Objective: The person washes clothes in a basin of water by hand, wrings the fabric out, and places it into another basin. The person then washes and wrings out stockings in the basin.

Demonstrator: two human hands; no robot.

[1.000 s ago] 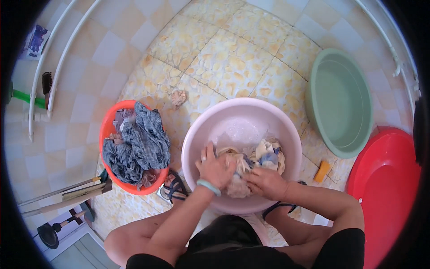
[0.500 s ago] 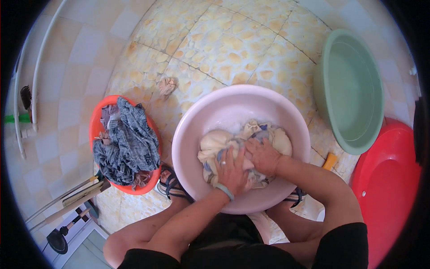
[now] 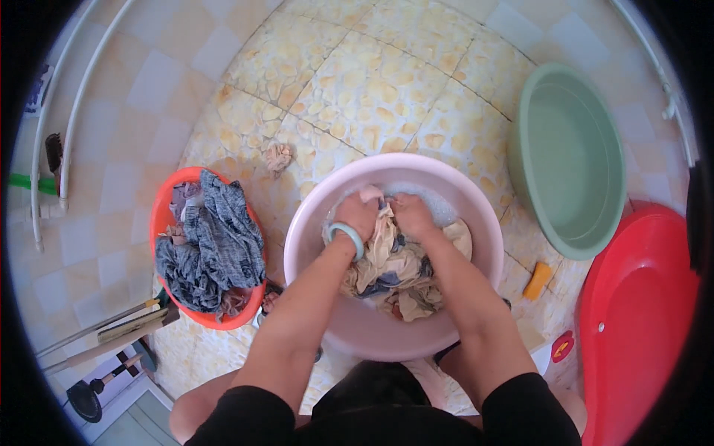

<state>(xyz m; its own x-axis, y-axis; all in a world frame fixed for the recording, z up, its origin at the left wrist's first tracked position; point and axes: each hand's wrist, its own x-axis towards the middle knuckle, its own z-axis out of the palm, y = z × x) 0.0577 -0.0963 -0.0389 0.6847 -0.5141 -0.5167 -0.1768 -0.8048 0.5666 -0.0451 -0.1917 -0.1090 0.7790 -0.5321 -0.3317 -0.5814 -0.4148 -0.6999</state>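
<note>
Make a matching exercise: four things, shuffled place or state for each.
1. cream cloth
2. grey cloth
3. green tub
4. left hand

A. heaped in the orange tub
B. pale bangle at its wrist
C. bunched in the pink basin
D. stands right of the pink basin

Pairs: 1-C, 2-A, 3-D, 4-B

The left of two side-by-side fisheye cameras on the person's head looks steeply down from above the black-clad lap (image 3: pixel 372 398), facing forward, fairly near the pale pink washbasin (image 3: pixel 394 338) at mid-view. Its wide field reaches the orange basin (image 3: pixel 160 215) at left, green oval tub (image 3: pixel 569 171) at far right, and curving tiled walls (image 3: pixel 149 82).
</note>
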